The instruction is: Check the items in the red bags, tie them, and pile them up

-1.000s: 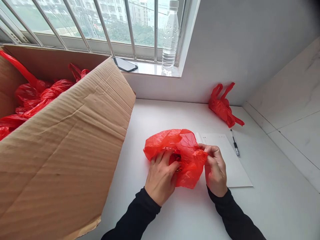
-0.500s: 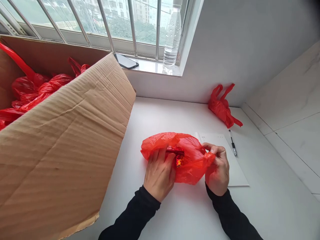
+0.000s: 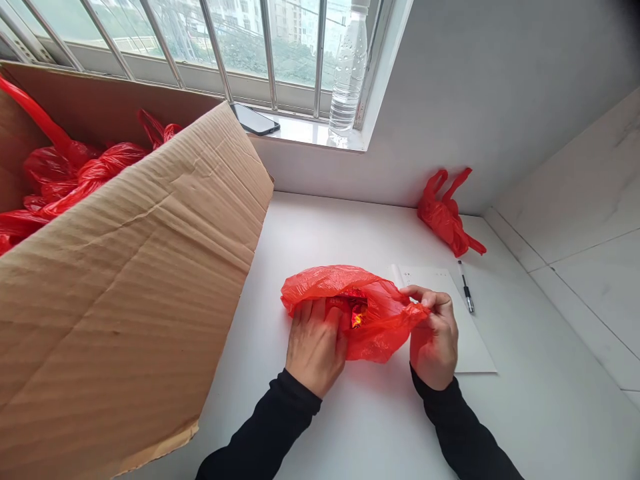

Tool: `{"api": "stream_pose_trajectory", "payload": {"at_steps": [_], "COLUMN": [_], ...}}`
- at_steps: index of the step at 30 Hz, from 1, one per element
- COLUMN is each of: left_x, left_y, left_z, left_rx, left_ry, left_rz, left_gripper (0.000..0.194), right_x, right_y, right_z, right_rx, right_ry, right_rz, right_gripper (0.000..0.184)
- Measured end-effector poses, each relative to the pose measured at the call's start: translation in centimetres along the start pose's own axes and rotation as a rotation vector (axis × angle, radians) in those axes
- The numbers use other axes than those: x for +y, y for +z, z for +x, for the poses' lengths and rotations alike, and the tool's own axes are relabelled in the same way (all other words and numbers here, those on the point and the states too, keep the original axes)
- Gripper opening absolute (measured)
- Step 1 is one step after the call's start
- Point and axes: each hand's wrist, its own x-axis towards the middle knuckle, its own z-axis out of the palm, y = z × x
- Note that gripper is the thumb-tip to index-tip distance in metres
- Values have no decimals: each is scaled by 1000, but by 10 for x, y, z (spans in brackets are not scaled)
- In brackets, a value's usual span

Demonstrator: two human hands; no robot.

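Observation:
A thin red plastic bag (image 3: pixel 350 293) lies on the white table (image 3: pixel 350 227) in front of me. My left hand (image 3: pixel 315 343) rests on its near left part, fingers pressed down onto the plastic. My right hand (image 3: pixel 435 333) pinches the bag's right end between thumb and fingers. Through the plastic a shiny red and gold wrapped item (image 3: pixel 356 312) shows near the bag's middle.
A big cardboard box (image 3: pixel 125 287) full of red bags (image 3: pixel 75 173) fills the left. A second tied red bag (image 3: pixel 445 213) lies by the far wall. White paper (image 3: pixel 473 340) and a pen (image 3: pixel 465 287) sit right of my hands. A water bottle (image 3: pixel 347 73) and phone (image 3: pixel 254 120) rest on the windowsill.
The bag has been flattened and stretched sideways. My left hand slid down over its left part, and my right hand pulled its end a little to the right.

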Motion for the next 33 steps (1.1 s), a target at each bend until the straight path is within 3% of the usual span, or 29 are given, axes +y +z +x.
{"api": "stream_pose_trajectory", "payload": {"at_steps": [7,18,26,33], "left_x": [0,2,4,7], "left_y": [1,4,5,2], "left_z": [-2,-7,-7,-3], "left_rx": [-1,-13,-35,11], "left_ry": [58,293,227,94], "left_rz": [-54,-164,-101,-42], "left_gripper": [57,27,55,36], "right_x": [2,-3,-5,-5], "right_y": [-2,-1,-2,-3], "right_z": [0,3,4,5], "right_rx": [2,38,23,38], "right_ry": [8,27,-26,-22], "right_rz": [-3,20,9,24], "right_gripper": [5,5,3,4]}}
